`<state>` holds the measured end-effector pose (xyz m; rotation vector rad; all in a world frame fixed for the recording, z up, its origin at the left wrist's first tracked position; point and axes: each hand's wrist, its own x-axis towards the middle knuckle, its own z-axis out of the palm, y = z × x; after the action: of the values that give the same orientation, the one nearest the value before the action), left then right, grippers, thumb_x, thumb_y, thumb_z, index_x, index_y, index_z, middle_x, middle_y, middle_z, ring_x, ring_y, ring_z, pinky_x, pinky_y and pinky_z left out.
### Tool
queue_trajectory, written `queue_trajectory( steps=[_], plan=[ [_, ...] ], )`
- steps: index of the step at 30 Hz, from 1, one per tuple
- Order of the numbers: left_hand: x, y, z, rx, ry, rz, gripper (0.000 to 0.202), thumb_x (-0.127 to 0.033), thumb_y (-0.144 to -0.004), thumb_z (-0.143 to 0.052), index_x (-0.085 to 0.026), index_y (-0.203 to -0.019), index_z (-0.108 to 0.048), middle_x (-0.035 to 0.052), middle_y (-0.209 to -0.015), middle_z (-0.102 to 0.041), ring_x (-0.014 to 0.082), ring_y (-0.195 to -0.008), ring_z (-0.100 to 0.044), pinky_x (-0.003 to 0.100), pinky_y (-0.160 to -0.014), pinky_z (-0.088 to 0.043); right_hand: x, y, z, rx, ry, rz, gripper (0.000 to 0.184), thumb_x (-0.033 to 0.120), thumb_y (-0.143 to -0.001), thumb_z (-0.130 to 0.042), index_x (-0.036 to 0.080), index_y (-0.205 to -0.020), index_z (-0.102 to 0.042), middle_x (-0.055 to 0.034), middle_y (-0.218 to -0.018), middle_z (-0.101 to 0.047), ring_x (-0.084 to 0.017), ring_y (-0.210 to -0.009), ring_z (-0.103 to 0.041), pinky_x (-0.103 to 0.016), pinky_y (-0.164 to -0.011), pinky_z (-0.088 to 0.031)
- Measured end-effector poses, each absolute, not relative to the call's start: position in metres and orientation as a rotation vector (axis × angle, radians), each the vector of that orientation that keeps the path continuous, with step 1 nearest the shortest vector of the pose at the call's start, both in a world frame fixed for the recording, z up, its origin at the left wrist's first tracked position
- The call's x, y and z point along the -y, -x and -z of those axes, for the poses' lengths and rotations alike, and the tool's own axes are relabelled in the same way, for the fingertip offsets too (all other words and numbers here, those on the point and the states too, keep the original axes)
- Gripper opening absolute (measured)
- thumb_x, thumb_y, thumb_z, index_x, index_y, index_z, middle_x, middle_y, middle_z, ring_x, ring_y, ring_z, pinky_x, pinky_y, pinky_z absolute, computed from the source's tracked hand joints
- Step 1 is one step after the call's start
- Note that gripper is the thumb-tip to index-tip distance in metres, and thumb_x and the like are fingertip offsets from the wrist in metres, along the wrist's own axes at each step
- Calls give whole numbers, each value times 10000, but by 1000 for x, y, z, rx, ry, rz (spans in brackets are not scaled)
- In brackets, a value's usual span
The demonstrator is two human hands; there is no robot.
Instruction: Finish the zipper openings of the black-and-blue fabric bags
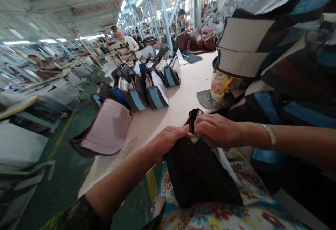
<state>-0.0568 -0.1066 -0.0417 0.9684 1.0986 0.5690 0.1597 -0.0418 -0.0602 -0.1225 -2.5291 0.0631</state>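
The dark bag [199,174] stands upright on the lap [236,216] by the surface [183,97] edge, its top clenched by the fingers of the left hand [168,141] and right hand [217,130], both equally near.

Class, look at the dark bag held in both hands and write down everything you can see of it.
The dark bag is black-brown, seemingly matte, stiff fabric, roughly triangular from here, with a straight seam down its face. It stands upright on the floral cloth over the person's lap, by the pale table edge. The left hand and right hand grip its top, where a small pale tab shows and a dark flap sticks up.
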Motion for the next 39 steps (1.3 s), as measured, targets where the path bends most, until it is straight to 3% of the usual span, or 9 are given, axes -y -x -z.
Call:
queue_trajectory(
  steps=[5,9,12,15,18,24,29,33,39],
  plan=[
    [110,53,37,-1114,-1118,-494,362,-465,-786,-721,-112,-751,-649,-28,-619,-523,64,-527,-411,200,-495,-295,51,-168,69,2446,-92,378,197,131,-972,-376,127,-940,-571,-109,-871,-620,-187,-734,-534,-326,-657,-410],
    [112,51,27,-1234,-1435,-480,275,-389,-815,-681,-116,-836,-704,-28,-660,-535,75,-589,-416,205,-530,-287,53,-174,76,2334,174,-245,162,178,-996,-403,149,-949,-556,-105,-995,-632,-160,-873,-580,-287,-766,-465],
    [112,48,18,-1283,-1584,-415,248,-363,-840,-632,-130,-777,-688,-44,-629,-490,76,-575,-400,209,-513,-273,40,-174,65,2169,471,-752,240,278,-1027,-388,146,-1007,-588,-78,-968,-637,-145,-898,-586,-269,-812,-460],
    [113,44,10,-1277,-1683,-382,250,-342,-859,-596,-138,-721,-639,-59,-603,-434,73,-555,-367,213,-502,-257,24,-167,49,2302,356,-1139,337,358,-1030,-388,116,-1044,-621,-77,-979,-644,-146,-896,-584,-270,-823,-451],
    [115,41,6,-1295,-1812,-376,265,-327,-874,-583,-141,-686,-598,-63,-597,-416,71,-561,-365,212,-512,-264,19,-157,45,2468,73,-1386,356,395,-991,-484,89,-890,-636,-44,-835,-607,-118,-769,-537,-239,-733,-428],
    [116,50,7,-1330,-1835,-272,357,-451,-895,-568,-143,-719,-608,-55,-598,-421,82,-567,-364,221,-500,-258,28,-154,62,2486,138,-1194,398,412,-983,-489,119,-718,-533,6,-711,-477,-91,-666,-423,-224,-637,-342],
    [111,69,3,-1137,-1794,-293,462,-506,-972,-394,-150,-957,-688,-5,-758,-551,111,-675,-452,233,-606,-345,29,-162,53,2439,224,-1489,433,470,-979,-474,114,-738,-530,34,-677,-390,-78,-622,-347,-203,-564,-294],
    [109,75,-6,-1076,-1948,-173,405,-470,-949,-468,-143,-764,-623,-9,-742,-509,113,-673,-444,235,-619,-354,32,-157,43,2476,191,-1513,360,413,-954,-543,81,-848,-632,0,-732,-503,-92,-675,-445,-204,-613,-357],
    [116,85,-2,-1111,-2122,-198,445,-457,-967,-434,-164,-641,-512,-16,-680,-447,120,-663,-426,244,-642,-355,44,-152,51,2506,218,-1256,361,395,-961,-534,101,-760,-593,4,-715,-510,-89,-666,-451,-208,-621,-354]
  ],
)
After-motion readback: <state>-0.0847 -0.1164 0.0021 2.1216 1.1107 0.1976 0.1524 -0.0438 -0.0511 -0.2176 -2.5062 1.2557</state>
